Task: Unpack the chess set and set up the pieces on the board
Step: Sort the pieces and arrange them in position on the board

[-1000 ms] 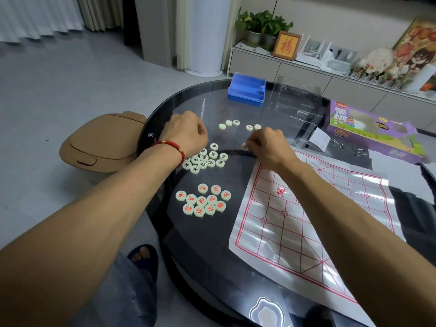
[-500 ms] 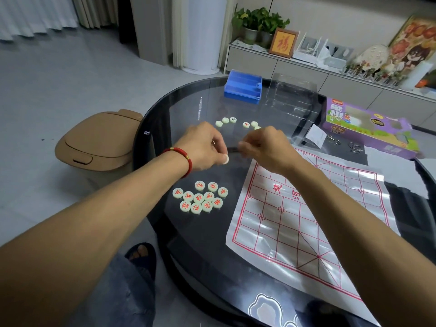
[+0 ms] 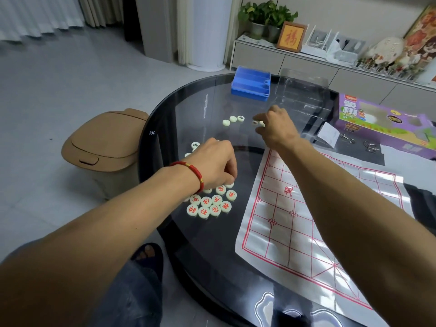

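— Changed since half a second ago?
— Left hand [image 3: 213, 161] dropped onto the red-marked pieces [image 3: 210, 204], fingers curled, pinching one at the cluster's top edge. Right hand [image 3: 276, 128] reached out to the far pieces [image 3: 233, 119], pinching one.
— Around?
— Paper board [image 3: 313, 223] on the glass bench [image 3: 179, 114]; blue tray [image 3: 251, 83], purple box [image 3: 387, 128] beyond; left wrist hiding part of the black-marked pieces [image 3: 195, 145]

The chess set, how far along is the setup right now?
Unpacking looks done: the blue tray sits empty and the board sheet is spread out. In hand: the left hand adds a piece to the red pieces; the right hand picks among loose ones. Left: no piece is on the board.
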The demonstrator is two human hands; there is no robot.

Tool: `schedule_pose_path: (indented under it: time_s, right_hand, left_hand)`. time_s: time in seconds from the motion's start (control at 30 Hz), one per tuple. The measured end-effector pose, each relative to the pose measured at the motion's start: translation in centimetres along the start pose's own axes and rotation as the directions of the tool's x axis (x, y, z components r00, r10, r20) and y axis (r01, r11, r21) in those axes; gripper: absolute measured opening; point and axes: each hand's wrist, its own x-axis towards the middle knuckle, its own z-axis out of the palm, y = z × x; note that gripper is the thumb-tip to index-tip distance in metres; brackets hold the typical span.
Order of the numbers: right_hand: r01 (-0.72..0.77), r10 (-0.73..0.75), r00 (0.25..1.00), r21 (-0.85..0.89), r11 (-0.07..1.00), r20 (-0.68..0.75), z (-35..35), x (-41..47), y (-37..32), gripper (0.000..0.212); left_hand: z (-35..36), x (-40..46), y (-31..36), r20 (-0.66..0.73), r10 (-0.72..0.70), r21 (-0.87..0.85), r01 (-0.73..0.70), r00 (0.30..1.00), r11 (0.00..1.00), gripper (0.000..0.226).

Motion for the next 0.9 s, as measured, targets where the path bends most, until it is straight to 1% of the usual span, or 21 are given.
schedule_pose_path:
  time_s: [0.07, 0.2, 0.37, 0.43, 0.5, 0.6, 0.7, 0.77, 0.8, 0.87, 0.9]
  right_hand:
    - [-0.001, 0.001, 1.000, 0.015, 1.000, -0.003, 0.2, 0.7, 0.0, 0.036]
    - [0.038, -0.035, 0.998, 0.055, 0.998, -0.050, 0.2, 1.2, -0.8, 0.020]
    - [0.140, -0.147, 0.987, 0.117, 0.983, 0.060, -0.7, -1.7, -1.6, 0.012]
    - [0.210, -0.218, 0.972, 0.100, 0.973, 0.082, -1.4, -4.1, -1.9, 0.011]
    - [0.264, -0.279, 0.956, 0.143, 0.954, 0.092, -2.4, -6.5, -2.3, 0.012]
    - [0.303, -0.338, 0.931, 0.223, 0.927, 0.140, -3.9, -9.6, -3.5, 0.016]
    - [0.357, -0.407, 0.899, 0.270, 0.894, 0.159, -4.7, -11.1, -4.3, 0.018]
    - [0.332, -0.373, 0.919, 0.262, 0.906, 0.126, -4.5, -10.2, -3.6, 0.014]
    - [0.289, -0.313, 0.946, 0.223, 0.931, 0.084, -4.1, -9.0, -3.0, 0.012]
    - [0.122, -0.120, 0.992, 0.137, 0.983, -0.026, -3.0, -6.2, -1.3, 0.013]
    - [0.032, -0.024, 0.997, 0.097, 0.995, -0.074, -2.6, -4.8, -0.6, 0.014]
  left_hand:
    - [0.0, 0.0, 0.0, 0.004, 0.002, 0.005, -0.002, 1.000, 1.000, 0.007]
    - [-0.3, 0.1, 0.1, 0.023, 0.003, 0.032, -0.004, 1.000, 0.999, 0.006]
    - [-0.5, 0.0, 0.0, 0.043, -0.004, 0.046, 0.002, 0.999, 0.999, 0.005]
    - [-0.5, -0.1, 0.0, 0.044, -0.002, 0.048, 0.000, 0.999, 0.999, 0.005]
    - [-0.5, -0.2, -0.1, 0.039, -0.001, 0.051, -0.001, 0.999, 0.999, 0.005]
    - [-0.6, -0.4, -0.3, -0.002, -0.023, 0.058, 0.023, 1.000, 0.998, 0.006]
    - [-1.2, -0.4, -0.4, -0.119, -0.053, 0.023, 0.056, 0.991, 0.998, 0.008]
    - [-1.7, -0.3, -0.6, -0.206, -0.084, -0.004, 0.086, 0.975, 0.996, 0.010]
    - [-1.8, -0.2, -0.8, -0.235, -0.099, -0.015, 0.099, 0.967, 0.995, 0.012]
    - [-1.9, 0.1, -1.1, -0.271, -0.124, -0.031, 0.120, 0.955, 0.992, 0.014]
    - [-2.0, 0.1, -1.2, -0.288, -0.138, -0.044, 0.131, 0.948, 0.990, 0.015]
